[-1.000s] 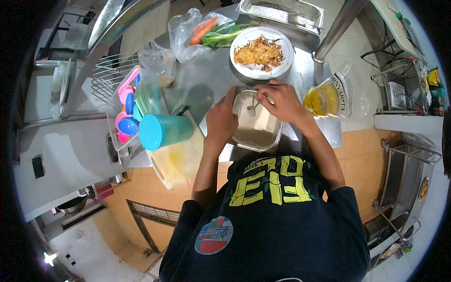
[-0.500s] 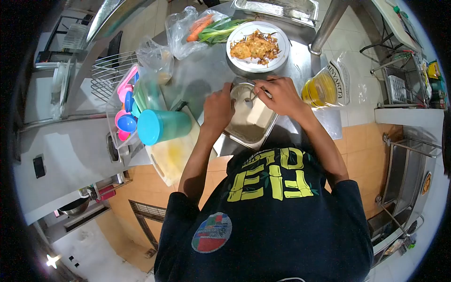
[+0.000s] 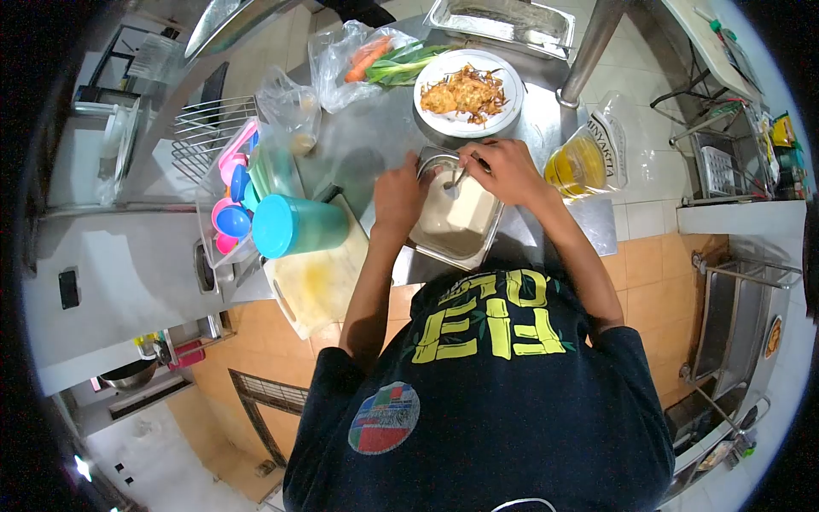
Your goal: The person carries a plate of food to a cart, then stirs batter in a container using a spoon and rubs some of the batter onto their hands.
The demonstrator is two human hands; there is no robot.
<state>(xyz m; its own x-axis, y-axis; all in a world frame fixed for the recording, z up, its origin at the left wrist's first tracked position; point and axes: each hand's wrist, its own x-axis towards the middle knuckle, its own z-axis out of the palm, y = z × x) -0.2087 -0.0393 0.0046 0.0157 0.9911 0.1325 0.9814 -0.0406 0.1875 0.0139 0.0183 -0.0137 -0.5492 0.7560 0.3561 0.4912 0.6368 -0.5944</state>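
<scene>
A rectangular metal pan (image 3: 461,224) with a pale powder or batter inside stands at the table's near edge. My left hand (image 3: 399,198) is closed on the pan's left rim. Above the pan's far right corner, my right hand (image 3: 505,171) pinches the handle of a small spoon (image 3: 452,183), whose bowl is over the pale contents. Just beyond the pan, fried shredded food (image 3: 465,92) lies on a white plate (image 3: 432,126).
Left of the pan are a turquoise-lidded container (image 3: 299,227), a cutting board (image 3: 317,294) and a bin of colourful scoops (image 3: 230,200). Bagged carrots (image 3: 368,60) and green leaves (image 3: 405,65) lie behind. A bag with yellow contents (image 3: 580,167) is at right, near a metal post (image 3: 595,51).
The pan has shifted slightly left and tilted in the view, with both hands moving along with it. The spoon remains in my right hand, its bowl a little further left.
</scene>
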